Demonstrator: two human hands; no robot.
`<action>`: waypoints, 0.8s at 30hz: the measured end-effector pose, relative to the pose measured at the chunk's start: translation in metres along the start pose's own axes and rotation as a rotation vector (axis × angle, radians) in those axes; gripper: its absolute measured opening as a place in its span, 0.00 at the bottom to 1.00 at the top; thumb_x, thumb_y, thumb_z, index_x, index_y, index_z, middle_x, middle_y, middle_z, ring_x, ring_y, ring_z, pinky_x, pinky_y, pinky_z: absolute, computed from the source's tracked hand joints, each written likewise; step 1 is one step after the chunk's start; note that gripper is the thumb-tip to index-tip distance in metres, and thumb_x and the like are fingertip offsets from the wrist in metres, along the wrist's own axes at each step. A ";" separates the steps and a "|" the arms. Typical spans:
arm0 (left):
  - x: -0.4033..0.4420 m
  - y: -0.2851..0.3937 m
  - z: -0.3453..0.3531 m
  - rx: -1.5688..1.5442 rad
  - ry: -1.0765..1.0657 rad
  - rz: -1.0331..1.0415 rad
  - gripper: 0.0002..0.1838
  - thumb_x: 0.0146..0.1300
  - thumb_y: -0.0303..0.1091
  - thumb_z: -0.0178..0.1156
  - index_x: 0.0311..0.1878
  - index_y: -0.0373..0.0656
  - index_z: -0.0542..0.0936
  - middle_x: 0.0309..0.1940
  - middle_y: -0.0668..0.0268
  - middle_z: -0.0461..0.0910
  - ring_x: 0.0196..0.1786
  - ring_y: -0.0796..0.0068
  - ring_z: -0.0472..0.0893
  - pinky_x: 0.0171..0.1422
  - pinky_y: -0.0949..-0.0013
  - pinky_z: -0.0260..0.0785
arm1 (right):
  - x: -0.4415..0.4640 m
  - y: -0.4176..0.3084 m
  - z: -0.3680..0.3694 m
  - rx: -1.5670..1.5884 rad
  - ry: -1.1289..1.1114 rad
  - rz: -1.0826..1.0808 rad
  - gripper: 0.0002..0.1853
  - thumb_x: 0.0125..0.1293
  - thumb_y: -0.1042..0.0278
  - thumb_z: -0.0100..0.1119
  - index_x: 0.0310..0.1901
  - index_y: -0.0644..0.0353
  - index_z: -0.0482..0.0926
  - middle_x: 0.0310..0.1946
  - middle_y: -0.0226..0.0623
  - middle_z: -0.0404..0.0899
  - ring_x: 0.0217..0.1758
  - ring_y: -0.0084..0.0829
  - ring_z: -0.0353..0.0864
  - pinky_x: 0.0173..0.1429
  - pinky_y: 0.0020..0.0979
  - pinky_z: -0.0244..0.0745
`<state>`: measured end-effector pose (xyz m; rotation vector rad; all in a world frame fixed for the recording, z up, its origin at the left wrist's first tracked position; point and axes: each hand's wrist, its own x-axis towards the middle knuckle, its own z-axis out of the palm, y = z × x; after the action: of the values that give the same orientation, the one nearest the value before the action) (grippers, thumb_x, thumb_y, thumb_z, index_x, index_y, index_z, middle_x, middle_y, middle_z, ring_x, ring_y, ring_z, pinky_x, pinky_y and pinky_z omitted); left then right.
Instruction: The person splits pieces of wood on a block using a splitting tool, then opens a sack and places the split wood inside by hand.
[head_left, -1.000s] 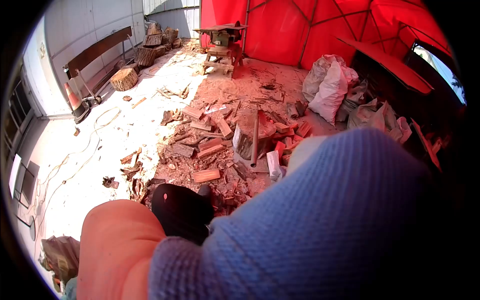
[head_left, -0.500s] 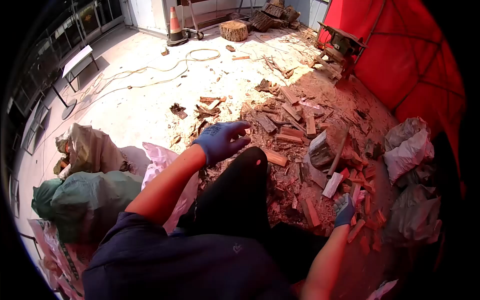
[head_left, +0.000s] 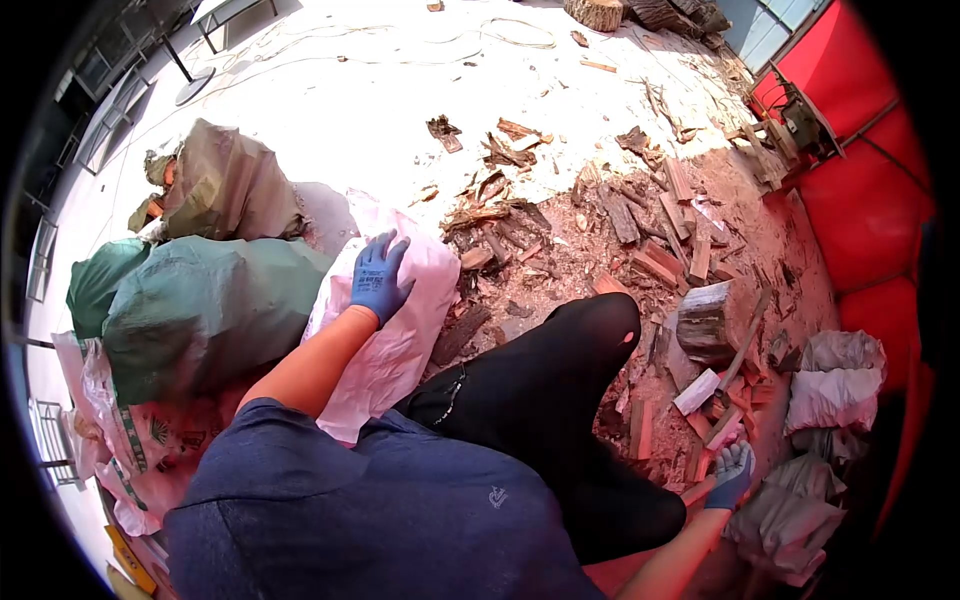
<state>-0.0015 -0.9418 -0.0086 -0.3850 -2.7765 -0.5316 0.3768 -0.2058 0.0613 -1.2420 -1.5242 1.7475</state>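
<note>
My left hand (head_left: 380, 278), in a blue work glove, lies on a pale pink-white woven sack (head_left: 410, 300) with its fingers apart. The sack rests beside my leg, its upper part spread over the ground. Low on the right, my right hand (head_left: 733, 472) shows the grey coated side of its glove, fingers loosely extended, and nothing is visible in it. Beside it are split pieces of firewood (head_left: 722, 427), one with a pale end (head_left: 697, 392). A thick log section (head_left: 704, 322) stands just beyond, with a wooden handle (head_left: 748, 338) leaning by it.
On the left sit a full green sack (head_left: 215, 305) and an open-topped beige sack (head_left: 230, 185) holding wood. Crumpled grey sacks (head_left: 795, 515) lie at the right. Bark and split sticks (head_left: 655, 262) cover the ground ahead. A red tarp (head_left: 860, 150) hangs at right; a cable (head_left: 520, 40) lies behind.
My left hand has moved from above my knee, down and left onto the pink-white sack. The view has turned left and downward. My right hand stays low by the firewood.
</note>
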 end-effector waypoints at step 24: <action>0.187 -0.124 -0.081 -0.240 0.194 0.224 0.17 0.67 0.47 0.57 0.47 0.45 0.85 0.45 0.57 0.86 0.45 0.54 0.84 0.54 0.58 0.74 | -0.084 -0.001 0.096 -0.057 -0.086 -0.246 0.19 0.76 0.57 0.54 0.60 0.61 0.75 0.43 0.34 0.80 0.41 0.23 0.79 0.51 0.26 0.75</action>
<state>-0.1940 -1.0467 0.0847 -0.6514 -2.4511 -0.8023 0.3313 -0.3224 0.0832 -0.9691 -1.7076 1.6239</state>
